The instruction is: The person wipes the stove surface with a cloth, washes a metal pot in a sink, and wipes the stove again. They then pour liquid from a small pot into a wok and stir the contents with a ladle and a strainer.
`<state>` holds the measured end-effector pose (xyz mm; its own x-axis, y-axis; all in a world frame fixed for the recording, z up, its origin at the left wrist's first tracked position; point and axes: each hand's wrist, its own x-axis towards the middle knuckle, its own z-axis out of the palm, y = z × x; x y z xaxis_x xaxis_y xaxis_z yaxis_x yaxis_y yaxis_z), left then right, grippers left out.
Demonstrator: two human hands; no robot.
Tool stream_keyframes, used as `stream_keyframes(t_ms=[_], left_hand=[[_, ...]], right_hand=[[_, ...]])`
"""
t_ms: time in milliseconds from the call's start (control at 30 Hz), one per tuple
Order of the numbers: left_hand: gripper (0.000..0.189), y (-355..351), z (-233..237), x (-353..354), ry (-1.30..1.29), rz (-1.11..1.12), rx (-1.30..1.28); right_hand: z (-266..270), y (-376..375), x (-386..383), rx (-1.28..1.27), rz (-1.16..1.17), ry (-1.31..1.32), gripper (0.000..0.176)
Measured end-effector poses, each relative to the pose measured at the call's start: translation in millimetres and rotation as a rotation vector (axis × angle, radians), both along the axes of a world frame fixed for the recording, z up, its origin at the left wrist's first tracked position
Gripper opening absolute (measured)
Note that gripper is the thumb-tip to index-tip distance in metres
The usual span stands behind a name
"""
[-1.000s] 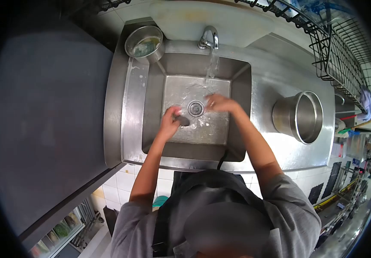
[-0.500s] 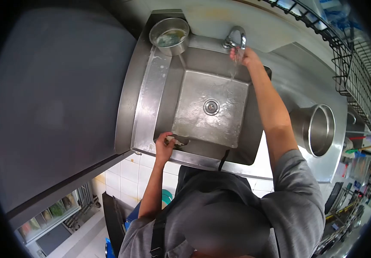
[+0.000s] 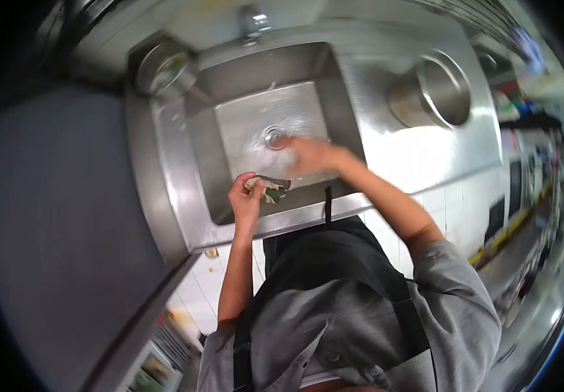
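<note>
My left hand (image 3: 246, 198) is closed on a ragged pale and dark-green piece (image 3: 273, 192) at the near side of the steel sink (image 3: 344, 98). Its frayed edge hangs out past my fingers; whether it is a worn sponge or a cloth I cannot make out. Smeared by motion, my right hand (image 3: 315, 157) is over the sink just right of the drain (image 3: 274, 137). Its fingers look apart, and I see nothing held in them. Wet shine covers the basin floor.
A metal pot (image 3: 141, 78) with liquid and something greenish in it stands at the back left corner. Behind the sink is the tap (image 3: 253, 26). A large steel pot (image 3: 409, 98) stands on the right counter (image 3: 386, 147). A grey panel (image 3: 60, 202) borders the left side.
My right hand has come away from under the running tap, back toward my left hand. My left hand still grips the ragged piece, now showing more green. The view has shifted and turned.
</note>
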<state>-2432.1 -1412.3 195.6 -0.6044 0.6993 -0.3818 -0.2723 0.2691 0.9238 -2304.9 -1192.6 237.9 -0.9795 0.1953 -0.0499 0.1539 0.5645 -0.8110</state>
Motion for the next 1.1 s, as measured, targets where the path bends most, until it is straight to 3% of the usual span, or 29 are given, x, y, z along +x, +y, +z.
stream_keyframes(t_ms=[67,333,433,467,567,633,700,733,833,900,933,967,1000,1033,1067,1100], left_hand=[[0.026,36,14,11,-0.159,-0.050,0.029],[0.045,116,96,105,-0.170,-0.948,0.210],[0.049,133,119,170,-0.218,-1.116,0.202],[0.058,146,114,181,-0.143,-1.205,0.182],[0.057,203,119,210,-0.301,-0.988,-0.057],[0.067,266,93,205,-0.702,-0.922,-0.134],[0.077,292,131,241,-0.498,-0.682,-0.197],[0.080,310,129,249,-0.471,-0.663,-0.236],[0.078,373,101,240,-0.529,-0.756,-0.424],[0.052,384,91,252,-0.290,-0.532,-0.373],[0.041,390,92,251,-0.236,-0.579,-0.388],[0.036,413,73,222,-0.333,-0.761,-0.366],[0.036,438,59,204,-0.296,-0.804,-0.406],[0.031,432,68,215,-0.361,-0.716,-0.413],[0.030,439,72,217,-0.315,-0.671,-0.436],[0.035,442,81,231,-0.172,-0.559,-0.425]], right_hand=[[15,-48,34,0.058,-0.065,-0.010,0.064],[86,-66,200,-0.161,-0.657,0.167,0.030],[98,-81,295,-0.372,-0.797,0.080,0.038],[90,-90,332,-0.413,-0.879,0.092,0.038],[54,-137,446,-0.622,-1.218,0.135,0.034],[14,-184,519,-0.792,-1.485,0.289,0.030],[-22,-237,592,-0.911,-1.646,0.444,0.026],[-40,-266,625,-0.957,-1.683,0.483,0.025],[-73,-334,702,-0.729,-1.875,0.066,0.023],[-86,-368,729,-0.185,-2.023,-0.442,0.025],[-93,-386,739,0.068,-2.030,-0.731,0.027],[-104,-406,749,0.019,-2.156,-0.643,0.027],[-117,-421,760,-0.017,-2.271,-0.551,0.028],[-124,-434,771,-0.046,-2.378,-0.449,0.028],[-109,-446,777,-0.299,-2.422,-0.372,0.033],[-118,-459,779,-0.337,-2.470,-0.381,0.035]])
